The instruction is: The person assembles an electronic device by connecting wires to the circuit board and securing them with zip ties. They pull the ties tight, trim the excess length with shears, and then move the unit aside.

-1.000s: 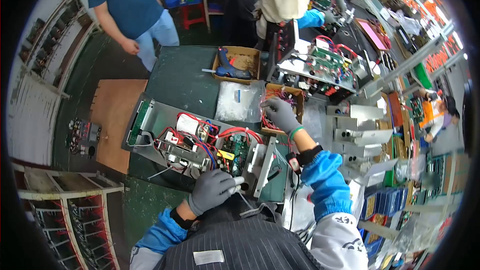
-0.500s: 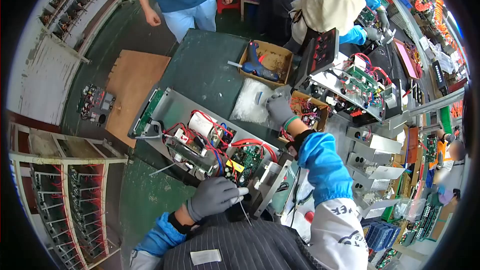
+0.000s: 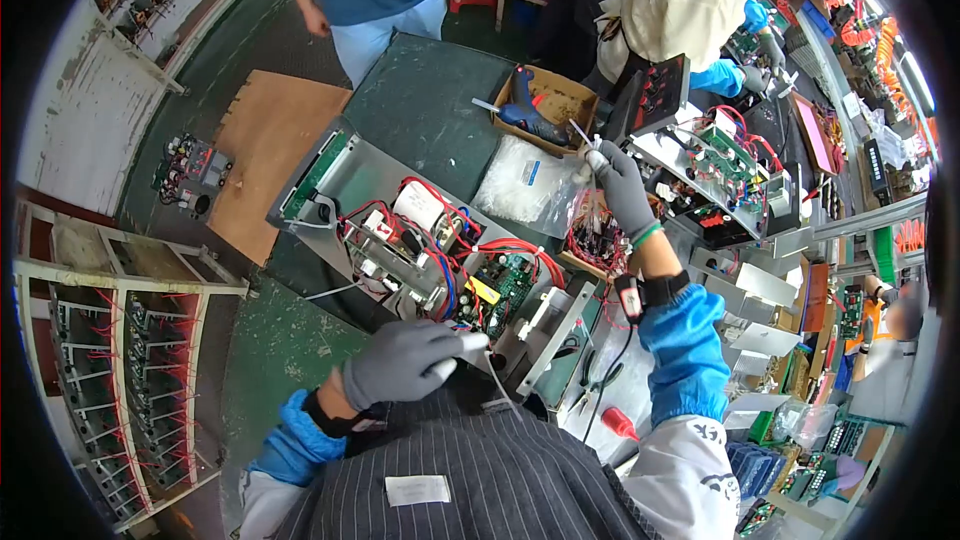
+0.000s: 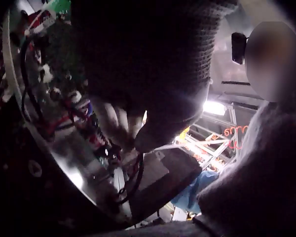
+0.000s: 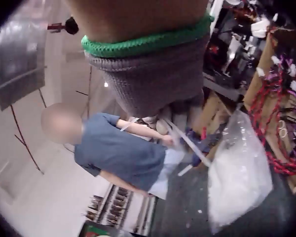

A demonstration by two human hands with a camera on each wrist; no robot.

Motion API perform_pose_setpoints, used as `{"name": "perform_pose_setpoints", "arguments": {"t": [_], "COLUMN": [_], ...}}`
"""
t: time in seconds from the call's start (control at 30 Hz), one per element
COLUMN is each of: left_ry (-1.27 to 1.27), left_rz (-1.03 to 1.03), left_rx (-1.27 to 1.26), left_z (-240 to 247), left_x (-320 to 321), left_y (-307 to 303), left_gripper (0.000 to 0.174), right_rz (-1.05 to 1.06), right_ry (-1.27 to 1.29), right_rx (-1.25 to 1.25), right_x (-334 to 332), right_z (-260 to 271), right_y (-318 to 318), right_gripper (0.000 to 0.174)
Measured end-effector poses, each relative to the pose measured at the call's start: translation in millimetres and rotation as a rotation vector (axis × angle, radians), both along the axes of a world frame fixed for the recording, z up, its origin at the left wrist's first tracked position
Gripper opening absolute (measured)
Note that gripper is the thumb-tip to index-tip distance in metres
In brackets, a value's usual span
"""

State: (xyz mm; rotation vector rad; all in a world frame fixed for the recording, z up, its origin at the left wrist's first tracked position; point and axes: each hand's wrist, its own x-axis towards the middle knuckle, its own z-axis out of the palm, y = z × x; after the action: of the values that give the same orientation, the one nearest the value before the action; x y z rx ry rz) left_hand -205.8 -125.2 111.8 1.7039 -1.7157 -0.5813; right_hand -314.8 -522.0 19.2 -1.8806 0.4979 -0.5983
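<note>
My left hand (image 3: 398,363), gloved in grey with pale fingertips, pinches a thin grey-white strip (image 3: 503,388) just in front of an open metal chassis (image 3: 375,175). The chassis holds a green circuit board (image 3: 512,285) and red and blue wires. Above a clear bag of white pieces (image 3: 515,183), my right hand (image 3: 624,190) pinches a thin white strip (image 3: 579,130). In the right wrist view, pale strips (image 5: 190,144) extend beyond the glove (image 5: 150,84) near the bag (image 5: 239,180). The left wrist view is dark, and the left fingertips (image 4: 121,121) are partly visible there.
A box (image 3: 572,98) with a blue glue gun (image 3: 530,117) stands behind the bag. Beside it are a box of wires (image 3: 598,240) and another open unit (image 3: 715,170). Pliers (image 3: 597,380) and a red-capped item (image 3: 620,423) lie at right. Two people stand across the table.
My right hand has risen from the bag and moved right, with a thin strip now visible in its fingers. The left hand has shifted left, still pinching its strip. The head view has turned.
</note>
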Motion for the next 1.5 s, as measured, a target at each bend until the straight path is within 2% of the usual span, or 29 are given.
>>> {"name": "perform_pose_setpoints", "arguments": {"t": [0.03,0.07,0.13,0.2,0.23,0.33,0.4,0.43,0.47,0.6,0.67,0.73,0.8,0.87,0.97,1.0,1.03,1.07,1.13,1.2,1.23,1.3,1.33,1.4,1.43,1.47,1.5], "left_ry": [0.019,0.021,0.107,0.202,0.274,0.476,0.474,0.371,0.375,0.484,0.53,0.601,0.675,0.597,0.709,0.653,0.497,0.404,0.177,-0.013,-0.016,-0.386,-0.396,-0.407,-0.368,-0.302,-0.225], "left_rz": [0.007,0.007,0.235,0.377,0.428,0.526,0.397,0.406,0.412,0.613,0.708,0.757,0.803,0.778,0.512,0.422,0.301,0.255,0.021,-0.105,-0.127,-0.344,-0.374,-0.31,-0.327,-0.312,-0.342], "left_rx": [0.04,0.032,-0.136,-0.314,-0.314,-0.395,-0.345,-0.276,-0.272,-0.352,-0.346,-0.317,-0.293,-0.328,-0.195,-0.156,-0.274,-0.205,-0.235,-0.248,-0.248,0.149,0.146,-0.02,0.058,0.019,0.073], "left_z": [7.9,13.9,25.2,38.5,46.8,69.8,65.2,59.7,56.9,42.0,38.8,36.2,31.6,25.0,22.6,21.5,31.8,34.6,39.6,23.5,20.0,14.4,11.0,1.9,13.5,14.2,36.7], "left_x": [7.5,12.1,19.8,26.1,29.0,25.3,33.8,37.4,40.0,55.2,65.7,69.2,68.6,63.7,40.3,25.4,8.7,-10.7,-37.8,-58.7,-64.7,-75.8,-78.5,-72.7,-66.4,-58.4,-46.8], "left_y": [3.0,1.7,-7.6,-27.2,-35.1,-51.4,-48.4,-43.7,-38.4,-19.1,-7.4,-0.1,2.1,-1.6,-35.9,-54.3,-73.5,-93.9,-133.1,-175.1,-192.9,-222.6,-226.5,-224.8,-221.7,-218.6,-210.4], "left_gripper": [0.032,0.032,0.031,0.033,0.031,0.026,0.02,0.017,0.017,0.012,0.014,0.016,0.017,0.016,0.013,0.013,0.012,0.012,0.018,0.022,0.022,0.033,0.033,0.05,0.064,0.064,0.059], "right_rz": [0.079,0.079,0.154,0.309,0.338,0.319,0.399,0.413,0.425,0.5,0.484,0.287,0.24,0.122,-0.005,-0.048,-0.069,-0.041,-0.131,-0.13,-0.143,-0.198,-0.233,-0.218,-0.197,-0.178,-0.182], "right_ry": [0.008,0.01,0.143,0.197,0.225,0.319,0.367,0.371,0.374,0.349,0.327,0.279,0.278,0.148,0.087,0.069,0.021,-0.008,-0.038,-0.088,-0.098,-0.11,-0.095,-0.094,-0.104,-0.066,-0.031], "right_rx": [0.189,0.182,0.5,0.458,0.424,0.358,0.361,0.328,0.297,0.364,0.384,0.467,0.446,0.523,0.351,0.286,0.261,0.28,0.232,0.232,0.246,0.238,0.228,0.261,0.302,0.283,0.322], "right_x": [-1.9,-3.5,-5.7,-6.9,-7.1,-6.1,-2.6,-2.0,-2.0,-9.1,-14.3,-18.1,-17.1,-19.0,-24.9,-28.7,-33.6,-42.0,-52.6,-67.4,-74.2,-89.0,-95.3,-107.6,-114.8,-120.5,-122.4], "right_z": [30.3,59.6,114.7,146.0,155.4,169.4,181.8,182.5,181.8,168.1,163.1,160.9,155.2,152.8,166.0,172.0,176.7,181.1,197.0,202.8,202.6,198.0,194.8,193.8,190.9,187.7,186.8], "right_y": [17.5,37.2,75.4,99.9,113.2,153.3,168.1,174.8,179.9,172.7,170.3,168.9,166.3,162.7,140.0,130.4,122.5,111.7,109.5,103.5,100.7,100.5,101.7,109.0,110.8,113.1,118.8], "right_gripper": [0.022,0.022,0.024,0.024,0.025,0.026,0.027,0.028,0.028,0.029,0.03,0.032,0.034,0.033,0.035,0.035,0.035,0.035,0.033,0.032,0.032,0.031,0.031,0.03,0.03,0.029,0.029]}}
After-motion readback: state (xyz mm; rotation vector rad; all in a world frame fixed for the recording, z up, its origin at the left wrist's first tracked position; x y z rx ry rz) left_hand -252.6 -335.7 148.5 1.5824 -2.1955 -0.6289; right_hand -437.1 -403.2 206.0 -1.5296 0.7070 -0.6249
